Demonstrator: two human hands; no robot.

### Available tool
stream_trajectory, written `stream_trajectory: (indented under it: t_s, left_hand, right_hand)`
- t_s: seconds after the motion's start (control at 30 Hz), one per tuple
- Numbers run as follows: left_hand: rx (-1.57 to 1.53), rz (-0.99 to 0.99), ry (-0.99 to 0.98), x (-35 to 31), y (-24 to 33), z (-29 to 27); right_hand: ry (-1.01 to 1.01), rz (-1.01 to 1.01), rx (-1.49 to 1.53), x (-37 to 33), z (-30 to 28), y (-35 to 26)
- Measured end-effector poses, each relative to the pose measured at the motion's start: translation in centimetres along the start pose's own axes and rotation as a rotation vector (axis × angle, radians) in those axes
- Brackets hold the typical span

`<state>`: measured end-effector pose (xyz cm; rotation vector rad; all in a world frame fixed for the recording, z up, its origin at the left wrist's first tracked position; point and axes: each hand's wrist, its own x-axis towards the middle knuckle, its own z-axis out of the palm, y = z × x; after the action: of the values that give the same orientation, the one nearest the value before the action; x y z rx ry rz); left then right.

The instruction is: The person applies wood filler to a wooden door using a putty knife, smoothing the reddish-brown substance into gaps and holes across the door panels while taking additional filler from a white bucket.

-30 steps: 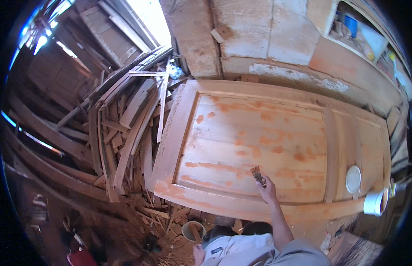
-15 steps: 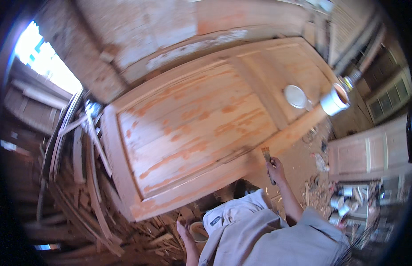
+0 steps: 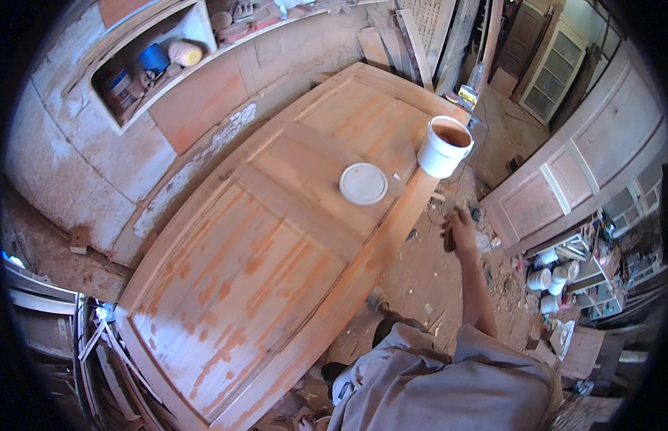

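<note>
My right hand is closed around a paintbrush, held out over the floor beside the door's near edge. The brush's dark handle shows below my fingers, while its bristles are hard to make out. A panelled wooden door lies flat, its large panel streaked with orange-brown patches. On it, nearest my brush hand, stands a white bucket with reddish-brown liquid inside. A round white lid rests on the door to the bucket's left. Only part of my left hand shows at the lower edge, its fingers unclear.
A wall niche with a blue cup and other containers is at the upper left. Another panelled door leans at the right, above shelves with white tubs. Wooden strips stand at the lower left. Debris litters the floor.
My view has turned to the right, bringing the bucket and lid closer to the middle. My right hand with the brush has moved towards the bucket. My left hand has dropped to the lower edge.
</note>
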<state>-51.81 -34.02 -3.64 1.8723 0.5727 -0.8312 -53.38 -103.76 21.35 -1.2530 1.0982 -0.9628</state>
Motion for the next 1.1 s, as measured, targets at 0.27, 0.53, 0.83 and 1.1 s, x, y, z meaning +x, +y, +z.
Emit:
stream_trajectory:
  t_s: [0.27,0.53,0.83,1.1]
  left_hand:
    - [0.197,0.048,-0.091,-3.5,7.3,17.9]
    - [0.215,0.071,-0.109,-3.8,11.5,24.8]
    - [-0.186,0.010,0.010,-0.3,11.3,20.3]
    - [-0.060,0.138,-0.014,-0.8,10.1,23.4]
  right_hand:
    - [0.246,-0.927,-0.784,24.7,-4.0,-7.2]
    - [0.155,-0.417,-1.121,28.7,-6.2,-4.5]
    - [-0.048,-0.306,-1.298,27.5,-5.1,-4.8]
    - [-0.054,-0.556,-0.685,30.4,-8.0,-3.5]
